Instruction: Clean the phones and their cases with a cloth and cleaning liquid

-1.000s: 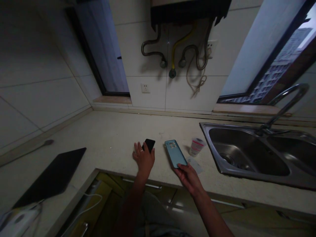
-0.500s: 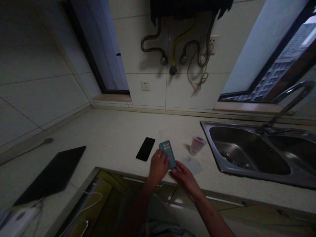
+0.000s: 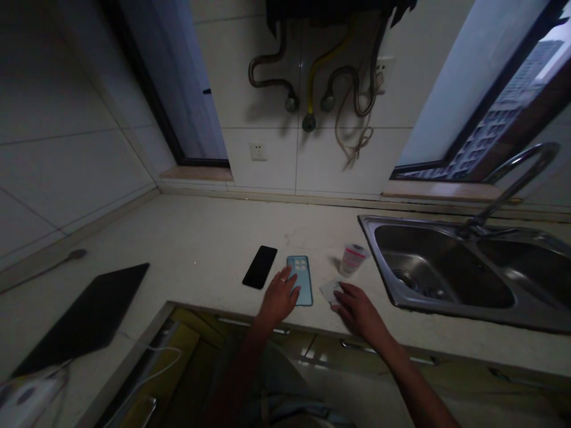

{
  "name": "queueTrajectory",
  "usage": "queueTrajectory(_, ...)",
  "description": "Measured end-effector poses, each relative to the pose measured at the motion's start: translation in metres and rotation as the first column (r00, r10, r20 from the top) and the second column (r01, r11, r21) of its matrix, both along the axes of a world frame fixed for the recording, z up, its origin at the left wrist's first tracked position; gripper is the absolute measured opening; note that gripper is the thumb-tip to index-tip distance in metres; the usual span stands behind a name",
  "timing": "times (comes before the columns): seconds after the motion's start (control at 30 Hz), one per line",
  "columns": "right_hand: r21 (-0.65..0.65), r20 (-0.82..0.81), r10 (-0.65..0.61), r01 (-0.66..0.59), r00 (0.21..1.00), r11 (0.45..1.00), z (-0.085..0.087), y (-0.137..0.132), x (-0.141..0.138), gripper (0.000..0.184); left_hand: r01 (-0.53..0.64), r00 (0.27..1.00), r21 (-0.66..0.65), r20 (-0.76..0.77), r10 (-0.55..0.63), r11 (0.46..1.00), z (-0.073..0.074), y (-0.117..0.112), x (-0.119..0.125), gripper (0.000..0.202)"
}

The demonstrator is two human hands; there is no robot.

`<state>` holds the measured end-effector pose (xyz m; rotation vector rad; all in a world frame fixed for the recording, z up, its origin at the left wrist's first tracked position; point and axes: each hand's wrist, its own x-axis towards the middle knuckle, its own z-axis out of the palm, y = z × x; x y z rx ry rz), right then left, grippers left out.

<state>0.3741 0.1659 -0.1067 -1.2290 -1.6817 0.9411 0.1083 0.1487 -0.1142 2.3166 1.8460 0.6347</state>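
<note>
A blue phone case (image 3: pixel 305 286) lies flat on the counter with its camera cutouts at the top. My left hand (image 3: pixel 280 297) rests over its left edge, fingers spread, with a ring on one finger. Just left of that hand is a black smartphone (image 3: pixel 260 267), dark face up. My right hand (image 3: pixel 357 308) is on a flat pale printed sheet (image 3: pixel 329 290), fingers and thumb at its edges; the hand covers much of it. Behind the right hand stands a plastic cup (image 3: pixel 353 260) with a red and white label.
At right a steel double sink (image 3: pixel 388 288) with a tall faucet (image 3: pixel 513 193) is set into the counter (image 3: pixel 200 232). A dark flat panel (image 3: pixel 84 321) and a white cable (image 3: pixel 178 356) are at left. Pipes (image 3: pixel 310 89) hang on the tiled wall.
My right hand has let go of the phone case and moved right onto the pale sheet. The case has gone from tilted in my hands to flat on the counter.
</note>
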Motion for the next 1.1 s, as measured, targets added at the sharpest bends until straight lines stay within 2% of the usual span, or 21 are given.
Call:
queueTrajectory(0.07, 0.008, -0.050, -0.002, 0.002, 0.999, 1.000, -0.003, 0.000, -0.005, 0.019, 0.019, 0.999, -0.012, 0.044, -0.018, 1.000, 0.001, 0.000, -0.005, 0.043)
queueTrajectory(0.13, 0.012, -0.092, -0.027, 0.029, 0.995, 1.000, -0.001, -0.002, -0.009, 0.016, 0.020, 0.994, -0.013, 0.103, -0.018, 1.000, 0.004, -0.001, -0.007, 0.043)
queueTrajectory(0.23, -0.018, -0.131, -0.067, 0.066, 0.989, 0.998, 0.010, -0.006, -0.011, 0.024, -0.002, 0.965, 0.024, 0.262, -0.004, 1.000, 0.012, -0.007, 0.000, 0.045)
queueTrajectory(0.3, -0.072, -0.170, -0.100, 0.089, 0.980, 0.993, 0.020, -0.008, -0.010, 0.033, -0.008, 0.899, 0.043, 0.437, -0.012, 0.999, 0.020, -0.013, 0.013, 0.046)
queueTrajectory(0.37, -0.148, -0.231, -0.156, 0.124, 0.960, 0.981, 0.027, -0.009, -0.010, 0.040, 0.008, 0.738, -0.007, 0.674, -0.001, 1.000, 0.029, -0.018, 0.032, 0.049)
queueTrajectory(0.4, -0.195, -0.276, -0.183, 0.131, 0.944, 0.972, 0.030, -0.009, -0.011, 0.043, 0.044, 0.611, -0.067, 0.792, 0.026, 0.997, 0.033, -0.018, 0.042, 0.054)
queueTrajectory(0.47, -0.298, -0.397, -0.212, 0.093, 0.893, 0.950, 0.034, -0.010, -0.014, 0.045, 0.154, 0.305, -0.133, 0.949, 0.081, 0.979, 0.039, -0.016, 0.062, 0.072)
queueTrajectory(0.53, -0.368, -0.523, -0.196, -0.012, 0.829, 0.930, 0.037, -0.010, -0.020, 0.045, 0.260, 0.066, -0.211, 0.977, 0.200, 0.942, 0.045, -0.010, 0.077, 0.084)
queueTrajectory(0.57, -0.385, -0.569, -0.181, -0.066, 0.802, 0.920, 0.038, -0.011, -0.022, 0.044, 0.320, -0.019, -0.246, 0.964, 0.266, 0.915, 0.047, -0.006, 0.082, 0.081)
queueTrajectory(0.6, -0.398, -0.600, -0.170, -0.107, 0.782, 0.911, 0.039, -0.011, -0.024, 0.044, 0.381, -0.069, -0.269, 0.946, 0.318, 0.885, 0.048, -0.002, 0.086, 0.076)
queueTrajectory(0.67, -0.416, -0.610, -0.157, -0.145, 0.777, 0.898, 0.041, -0.009, -0.025, 0.046, 0.477, -0.090, -0.307, 0.915, 0.393, 0.824, 0.049, 0.004, 0.090, 0.064)
queueTrajectory(0.73, -0.394, -0.547, -0.134, -0.113, 0.827, 0.912, 0.044, -0.005, -0.020, 0.051, 0.505, -0.077, -0.340, 0.898, 0.433, 0.793, 0.047, 0.007, 0.092, 0.058)
queueTrajectory(0.8, -0.282, -0.417, -0.108, -0.015, 0.902, 0.959, 0.047, 0.001, -0.011, 0.052, 0.472, -0.090, -0.378, 0.878, 0.470, 0.796, 0.044, 0.009, 0.091, 0.057)
queueTrajectory(0.87, -0.126, -0.286, -0.134, 0.102, 0.949, 0.987, 0.049, 0.010, 0.000, 0.049, 0.410, -0.118, -0.430, 0.850, 0.514, 0.805, 0.041, 0.010, 0.089, 0.055)
queueTrajectory(0.93, -0.019, -0.238, -0.224, 0.226, 0.945, 0.974, 0.048, 0.022, 0.010, 0.048, 0.350, -0.161, -0.473, 0.820, 0.549, 0.809, 0.039, 0.013, 0.088, 0.050)
queueTrajectory(1.0, 0.042, -0.260, -0.341, 0.364, 0.903, 0.931, 0.044, 0.036, 0.016, 0.051, 0.326, -0.213, -0.465, 0.812, 0.543, 0.823, 0.040, 0.015, 0.087, 0.047)
queueTrajectory(1.03, 0.072, -0.279, -0.392, 0.426, 0.877, 0.902, 0.042, 0.044, 0.017, 0.055, 0.329, -0.234, -0.445, 0.816, 0.528, 0.833, 0.041, 0.016, 0.087, 0.047)
queueTrajectory(1.1, 0.076, -0.300, -0.408, 0.448, 0.862, 0.891, 0.038, 0.059, 0.016, 0.071, 0.341, -0.247, -0.402, 0.834, 0.494, 0.850, 0.043, 0.019, 0.088, 0.046)
